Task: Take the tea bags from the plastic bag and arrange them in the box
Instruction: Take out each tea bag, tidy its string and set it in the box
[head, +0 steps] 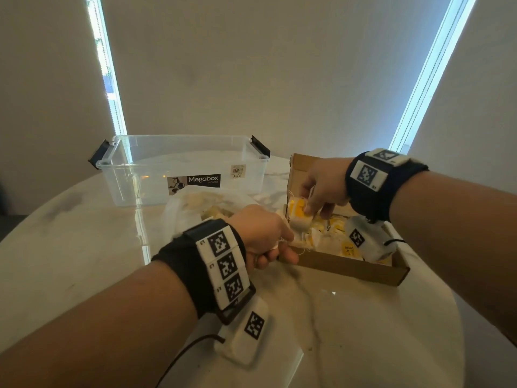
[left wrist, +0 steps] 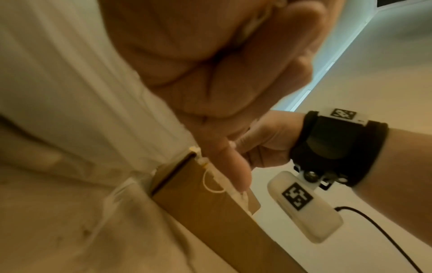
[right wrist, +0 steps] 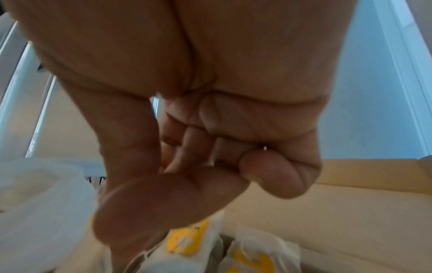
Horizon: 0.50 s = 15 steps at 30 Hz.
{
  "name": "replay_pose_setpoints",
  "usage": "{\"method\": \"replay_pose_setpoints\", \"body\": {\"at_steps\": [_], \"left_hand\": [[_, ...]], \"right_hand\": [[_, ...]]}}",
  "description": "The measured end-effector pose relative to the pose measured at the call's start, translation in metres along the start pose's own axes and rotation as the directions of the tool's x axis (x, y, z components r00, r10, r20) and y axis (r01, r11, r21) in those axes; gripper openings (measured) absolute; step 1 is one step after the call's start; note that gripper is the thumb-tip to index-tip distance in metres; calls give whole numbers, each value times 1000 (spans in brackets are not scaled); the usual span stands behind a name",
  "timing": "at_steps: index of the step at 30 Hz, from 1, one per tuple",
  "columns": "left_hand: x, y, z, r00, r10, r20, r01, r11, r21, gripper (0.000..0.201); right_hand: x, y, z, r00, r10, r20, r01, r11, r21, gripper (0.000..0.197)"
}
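Fingers of the right hand [head: 321, 189] pinch a tea-bag stack [head: 300, 217] at the cardboard box's [head: 349, 268] far-left corner, squaring it; the left hand [head: 265, 236] curls on strings at the near-left corner, steadying.

— What is holding everything up?

— A round white marble table [head: 84, 247] with gray streaks.

— What sits right on it?

— A clear plastic storage box [head: 184, 166] with black clips, at about 11 o'clock. It says Megabox.

— And next to that?

— A flat brown cardboard box [head: 349, 268] at about 2 o'clock. A crinkly plastic bag [head: 190, 205] lies in the middle, touching the cardboard box's left corner.
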State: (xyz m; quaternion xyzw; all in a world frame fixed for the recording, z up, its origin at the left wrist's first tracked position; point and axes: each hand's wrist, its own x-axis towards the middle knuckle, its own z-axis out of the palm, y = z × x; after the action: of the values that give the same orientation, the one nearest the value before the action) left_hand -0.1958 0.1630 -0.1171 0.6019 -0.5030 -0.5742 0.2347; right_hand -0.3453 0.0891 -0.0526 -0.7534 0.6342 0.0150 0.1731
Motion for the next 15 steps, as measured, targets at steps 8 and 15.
{"method": "replay_pose_setpoints", "body": {"at_steps": [8, 15], "left_hand": [[15, -4, -2, 998, -38, 50, 34, 996, 78, 31], [9, -2, -4, 998, -8, 64, 12, 999, -49, 26]], "right_hand": [[29, -7, 24, 1000, 17, -17, -21, 963, -267, 27], [28, -6, 21, 997, 42, -64, -55, 973, -225, 30]]}}
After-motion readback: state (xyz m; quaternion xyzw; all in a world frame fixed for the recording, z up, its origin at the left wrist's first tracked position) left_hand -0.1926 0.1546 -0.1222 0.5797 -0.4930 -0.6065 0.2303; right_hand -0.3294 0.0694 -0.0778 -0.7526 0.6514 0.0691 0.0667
